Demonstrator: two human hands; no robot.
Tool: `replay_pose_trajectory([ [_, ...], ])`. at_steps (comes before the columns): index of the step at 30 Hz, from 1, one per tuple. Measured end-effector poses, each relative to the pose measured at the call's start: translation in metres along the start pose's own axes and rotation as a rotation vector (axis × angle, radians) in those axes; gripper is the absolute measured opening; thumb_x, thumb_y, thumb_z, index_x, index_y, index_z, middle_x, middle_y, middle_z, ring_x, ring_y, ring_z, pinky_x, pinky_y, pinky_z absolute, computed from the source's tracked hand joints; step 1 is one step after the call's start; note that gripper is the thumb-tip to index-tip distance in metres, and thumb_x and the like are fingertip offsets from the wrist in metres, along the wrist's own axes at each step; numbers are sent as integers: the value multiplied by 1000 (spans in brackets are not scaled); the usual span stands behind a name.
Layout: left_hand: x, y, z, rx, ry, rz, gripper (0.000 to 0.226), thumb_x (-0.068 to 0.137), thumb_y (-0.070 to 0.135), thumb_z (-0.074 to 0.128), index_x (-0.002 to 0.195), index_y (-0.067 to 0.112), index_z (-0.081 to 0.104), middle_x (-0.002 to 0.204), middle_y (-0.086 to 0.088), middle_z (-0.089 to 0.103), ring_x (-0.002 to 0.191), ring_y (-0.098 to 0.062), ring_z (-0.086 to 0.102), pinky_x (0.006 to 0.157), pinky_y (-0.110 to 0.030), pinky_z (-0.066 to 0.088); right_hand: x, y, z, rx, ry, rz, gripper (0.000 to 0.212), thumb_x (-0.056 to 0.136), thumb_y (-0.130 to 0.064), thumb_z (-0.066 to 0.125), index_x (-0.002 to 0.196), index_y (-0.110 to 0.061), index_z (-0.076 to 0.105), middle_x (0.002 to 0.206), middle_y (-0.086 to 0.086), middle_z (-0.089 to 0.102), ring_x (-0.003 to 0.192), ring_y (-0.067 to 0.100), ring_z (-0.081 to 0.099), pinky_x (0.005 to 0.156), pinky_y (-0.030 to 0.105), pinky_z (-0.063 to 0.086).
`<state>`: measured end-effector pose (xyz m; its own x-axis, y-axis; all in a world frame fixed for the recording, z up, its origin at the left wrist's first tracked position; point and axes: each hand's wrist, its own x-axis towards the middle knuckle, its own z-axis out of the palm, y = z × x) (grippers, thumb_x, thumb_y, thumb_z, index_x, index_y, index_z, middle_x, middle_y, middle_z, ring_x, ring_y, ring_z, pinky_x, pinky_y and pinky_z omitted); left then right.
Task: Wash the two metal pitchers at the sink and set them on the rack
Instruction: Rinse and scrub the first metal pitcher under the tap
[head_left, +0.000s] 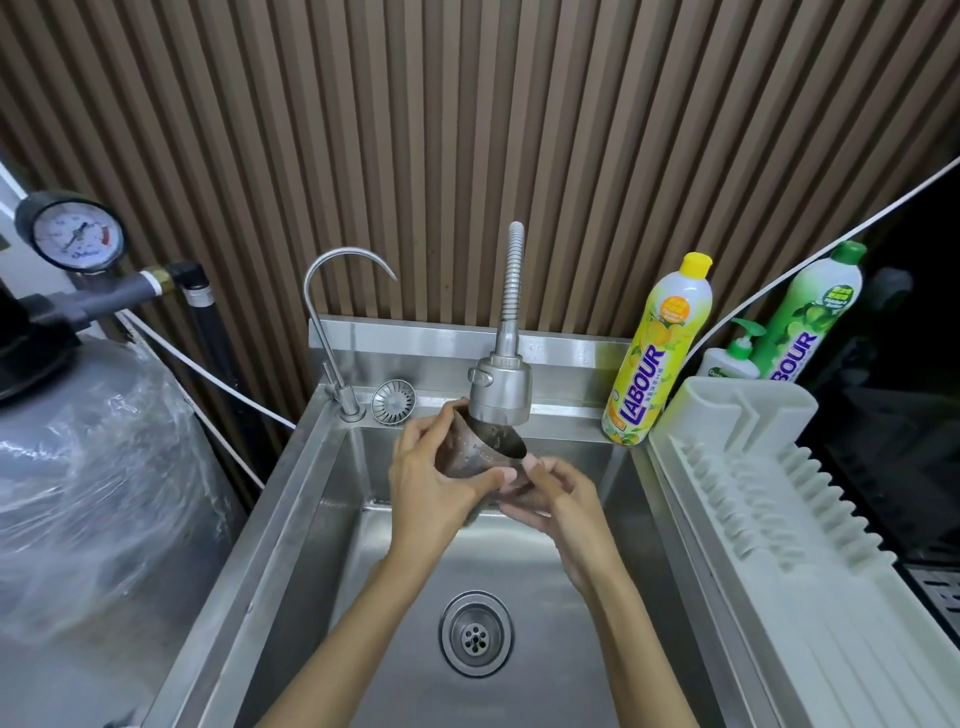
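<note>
A metal pitcher (480, 454) is held tilted over the steel sink (291, 519), its mouth right under the spray head of the flexible faucet (501, 389). My left hand (436, 480) wraps around its left side. My right hand (550, 496) holds its lower right side, fingers partly behind it. Only one pitcher is in view. The white plastic dish rack (779, 499) lies to the right of the sink with nothing on it.
A thin gooseneck tap (332, 312) and a round strainer (393, 401) sit on the sink's back ledge. Two dish-soap bottles, yellow (657, 353) and green (810, 317), and a small pump bottle (732, 358) stand behind the rack. A wrapped grey tank (88, 493) with a pressure gauge (72, 234) is at left.
</note>
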<state>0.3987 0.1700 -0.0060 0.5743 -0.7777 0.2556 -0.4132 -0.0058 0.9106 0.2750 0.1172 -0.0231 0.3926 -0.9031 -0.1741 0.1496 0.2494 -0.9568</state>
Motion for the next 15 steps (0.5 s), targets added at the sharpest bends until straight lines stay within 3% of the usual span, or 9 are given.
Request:
replay_pose_trajectory([
  [2, -3, 1, -1, 49, 28, -67, 94, 39, 62, 76, 122, 20, 60, 97, 3, 53, 92, -9, 50, 79, -15, 34, -2, -8, -1, -112, 53, 9, 26, 90, -22, 59, 87, 5, 58, 72, 14, 67, 63, 20, 68, 61, 31, 60],
  [4, -8, 0, 1, 58, 11, -117, 68, 49, 60, 80, 105, 22, 68, 85, 1, 57, 83, -12, 56, 75, -18, 37, -3, -21, -2, -286, 156, 21, 25, 86, -24, 64, 78, -2, 59, 75, 15, 68, 58, 20, 68, 55, 34, 59],
  [7, -12, -8, 7, -79, -102, -212, 37, 58, 49, 81, 86, 28, 71, 80, 7, 70, 80, -4, 65, 81, -23, 48, -8, -44, -1, -743, 289, -88, 29, 83, -35, 65, 66, -14, 54, 80, 13, 70, 76, 34, 68, 72, 44, 57],
  [10, -13, -19, 15, -352, -249, -303, 38, 54, 42, 86, 86, 27, 74, 88, 6, 75, 86, -4, 68, 94, -35, 51, -19, -61, 7, -1062, 358, -222, 24, 87, -34, 59, 77, -14, 50, 88, 11, 68, 92, 32, 59, 77, 33, 42],
  [12, -11, -19, 22, -427, -245, -283, 36, 62, 25, 85, 95, 23, 72, 96, 2, 75, 94, -8, 67, 91, -29, 51, -20, -62, 11, -1052, 368, -286, 20, 88, -30, 59, 81, -13, 50, 83, 9, 64, 89, 32, 57, 72, 33, 38],
  [15, -4, -12, 29, -515, -161, -197, 55, 65, 2, 80, 115, 16, 62, 112, -3, 70, 107, -12, 63, 85, -15, 49, -9, -51, 8, -700, 346, -323, 13, 85, -17, 63, 77, -16, 53, 80, 1, 63, 81, 24, 60, 67, 27, 41],
])
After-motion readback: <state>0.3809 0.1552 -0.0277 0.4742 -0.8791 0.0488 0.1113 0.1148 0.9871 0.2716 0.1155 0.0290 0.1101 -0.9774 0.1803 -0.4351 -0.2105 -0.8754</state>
